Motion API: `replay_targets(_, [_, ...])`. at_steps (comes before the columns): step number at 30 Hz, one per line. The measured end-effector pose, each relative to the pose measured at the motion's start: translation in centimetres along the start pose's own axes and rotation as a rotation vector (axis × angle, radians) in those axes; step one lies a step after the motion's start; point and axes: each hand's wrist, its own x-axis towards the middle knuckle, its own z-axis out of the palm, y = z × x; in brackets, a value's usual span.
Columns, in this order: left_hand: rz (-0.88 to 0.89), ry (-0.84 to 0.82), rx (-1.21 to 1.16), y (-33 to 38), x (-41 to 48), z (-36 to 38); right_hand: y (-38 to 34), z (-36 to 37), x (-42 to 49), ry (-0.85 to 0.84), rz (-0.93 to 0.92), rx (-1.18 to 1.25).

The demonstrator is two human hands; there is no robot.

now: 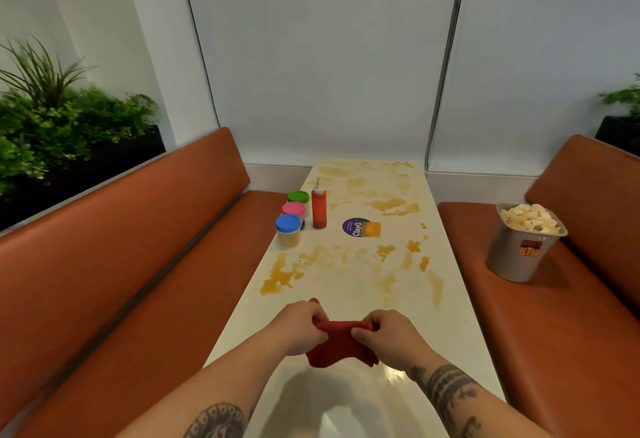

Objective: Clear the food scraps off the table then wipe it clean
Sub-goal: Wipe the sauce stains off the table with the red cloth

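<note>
I've got the red cloth (pixel 341 346) pinched in my left hand (pixel 300 328) and right hand (pixel 382 337) at the table's (pixel 242 330) near end, so scraps look binned and next comes wiping those orange smears (pixel 280 276) farther up.

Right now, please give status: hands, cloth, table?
Left hand, right hand both grip red cloth. Table smeared orange, not yet wiped. Three jars and sauce bottle stand in wiping path.

Soft, even light — glare on near table (pixel 398 378), edges warped.
</note>
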Motion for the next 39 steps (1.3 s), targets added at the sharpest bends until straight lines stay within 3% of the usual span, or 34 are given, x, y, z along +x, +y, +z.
replay_targets(4, [-0.027,0.041,-0.052,-3.1,0.6,-0.6,-0.9,1.5,1.9,0.023,-0.075,-0.014])
replay_targets(7, [0.009,0.023,-0.318,-4.9,0.7,-1.7,-2.6,2.5,3.4,0.021,-0.045,0.191])
replay_targets(10, [-0.063,0.05,-0.63,-6.6,1.2,-2.5,-3.6,3.9,5.5,0.06,-0.035,0.335])
replay_targets(12, [-0.13,0.099,-0.713,-8.4,2.4,-2.4,-4.2,5.4,7.7,0.049,-0.033,0.35])
replay_targets(15, [-0.18,0.132,-0.611,-11.3,4.7,-0.9,-4.3,8.0,10.8,0.063,-0.034,0.166])
replay_targets(18, [-0.255,0.283,-0.395,-14.7,6.8,0.2,-4.8,11.4,12.7,0.221,0.044,-0.289])
replay_targets(22, [-0.389,0.505,-0.098,-18.9,8.6,-0.4,-6.4,16.9,13.6,0.15,0.131,-0.32])
replay_targets(26, [-0.522,0.442,-0.152,-22.2,11.2,0.0,-6.9,21.5,14.9,0.099,0.382,-0.397])
replay_targets(29, [-0.578,0.346,-0.259,-23.0,12.6,0.4,-6.8,21.9,16.6,0.133,0.283,-0.461])
replay_targets(34, [-0.621,0.343,-0.206,-22.7,13.3,0.4,-6.0,20.1,21.9,0.087,-0.031,-0.544])
replay_targets(39, [-0.641,0.353,-0.203,-23.7,13.8,1.1,-7.0,20.6,26.7,0.082,-0.094,-0.562])
